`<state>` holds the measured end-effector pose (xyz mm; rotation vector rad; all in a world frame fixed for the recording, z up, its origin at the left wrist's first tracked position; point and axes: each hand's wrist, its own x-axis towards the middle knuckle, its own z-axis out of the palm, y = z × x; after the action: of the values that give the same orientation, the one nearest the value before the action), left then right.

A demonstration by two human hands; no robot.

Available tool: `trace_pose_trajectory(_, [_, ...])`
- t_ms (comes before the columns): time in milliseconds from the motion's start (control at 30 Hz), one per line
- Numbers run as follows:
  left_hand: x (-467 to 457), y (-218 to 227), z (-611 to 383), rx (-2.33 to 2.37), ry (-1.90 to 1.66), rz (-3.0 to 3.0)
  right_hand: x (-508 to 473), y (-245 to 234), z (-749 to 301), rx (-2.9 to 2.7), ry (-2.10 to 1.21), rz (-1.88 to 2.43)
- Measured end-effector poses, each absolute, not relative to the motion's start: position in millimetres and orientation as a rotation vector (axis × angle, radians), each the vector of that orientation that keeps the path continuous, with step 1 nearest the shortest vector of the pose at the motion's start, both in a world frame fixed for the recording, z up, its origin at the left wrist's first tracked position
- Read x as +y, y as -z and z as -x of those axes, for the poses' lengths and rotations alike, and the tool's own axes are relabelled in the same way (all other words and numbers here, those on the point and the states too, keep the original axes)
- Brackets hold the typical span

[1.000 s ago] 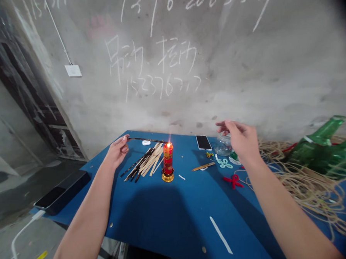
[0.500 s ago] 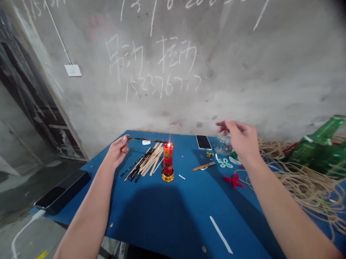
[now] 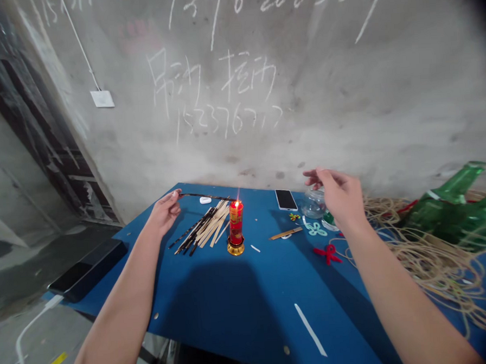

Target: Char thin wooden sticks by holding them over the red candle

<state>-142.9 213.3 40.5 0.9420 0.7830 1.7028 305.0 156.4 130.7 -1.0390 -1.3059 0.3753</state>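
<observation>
My left hand (image 3: 165, 212) pinches one end of a thin dark stick (image 3: 207, 196) and holds it level, its far tip right at the flame of a lit red candle (image 3: 236, 227) on a gold base. A pile of pale and charred sticks (image 3: 204, 227) lies on the blue table (image 3: 233, 307) just left of the candle. My right hand (image 3: 337, 193) hovers above the table's right side with fingers loosely curled and nothing visible in them, over a small glass jar (image 3: 312, 203).
A phone (image 3: 286, 200) lies face up behind the candle. Small knotted ornaments, red (image 3: 328, 253) and pale green (image 3: 315, 230), lie near a tangle of rattan strands (image 3: 430, 253). Green glass bottles (image 3: 456, 203) lie at the right. A black box (image 3: 87, 269) sits on the table's left edge.
</observation>
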Motion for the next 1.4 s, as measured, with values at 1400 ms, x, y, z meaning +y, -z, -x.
trace_pose_trajectory(1400, [197, -62, 120, 0.706, -1.809, -1.036, 158, -131, -306, -1.313, -0.355, 1.052])
